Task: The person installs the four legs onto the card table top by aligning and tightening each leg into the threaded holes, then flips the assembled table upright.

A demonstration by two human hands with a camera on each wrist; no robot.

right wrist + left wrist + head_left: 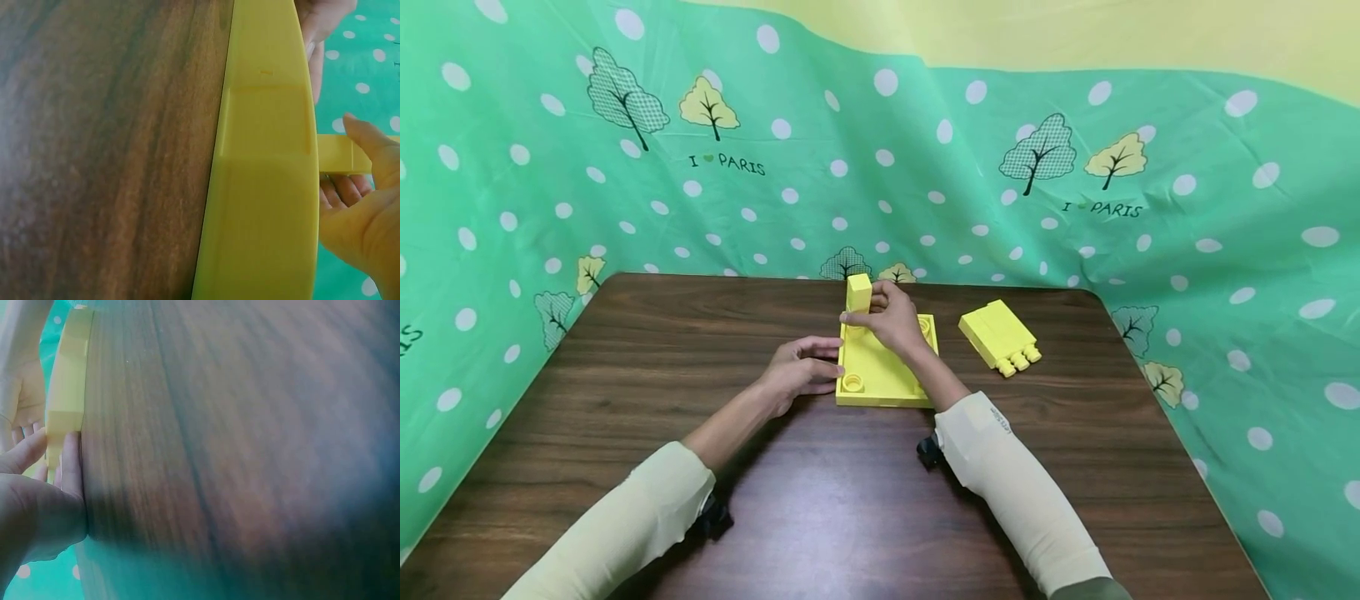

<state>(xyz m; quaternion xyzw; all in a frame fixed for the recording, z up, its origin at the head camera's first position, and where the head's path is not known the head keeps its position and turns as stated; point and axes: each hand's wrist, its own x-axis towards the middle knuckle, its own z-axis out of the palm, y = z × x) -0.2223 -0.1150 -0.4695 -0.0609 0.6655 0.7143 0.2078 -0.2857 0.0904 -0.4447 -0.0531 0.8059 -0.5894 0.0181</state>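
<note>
A shallow yellow tray-like board point(883, 362) with round sockets at its corners lies on the table. At its far left corner stands an upright yellow square post point(859, 293). My right hand point(891, 321) pinches this post between thumb and fingers, reaching across the board. In the right wrist view the post point(340, 154) rises from behind the board's side wall point(265, 187). My left hand point(801, 371) rests at the board's left edge, fingers and thumb touching its side. The left wrist view shows that hand point(44, 500) beside the yellow edge point(69, 381).
Right of the board lies a group of yellow pieces point(1000, 333) placed side by side, their knobbed ends toward me. The dark wooden table point(850, 500) ends at the back against a green dotted curtain point(880, 183).
</note>
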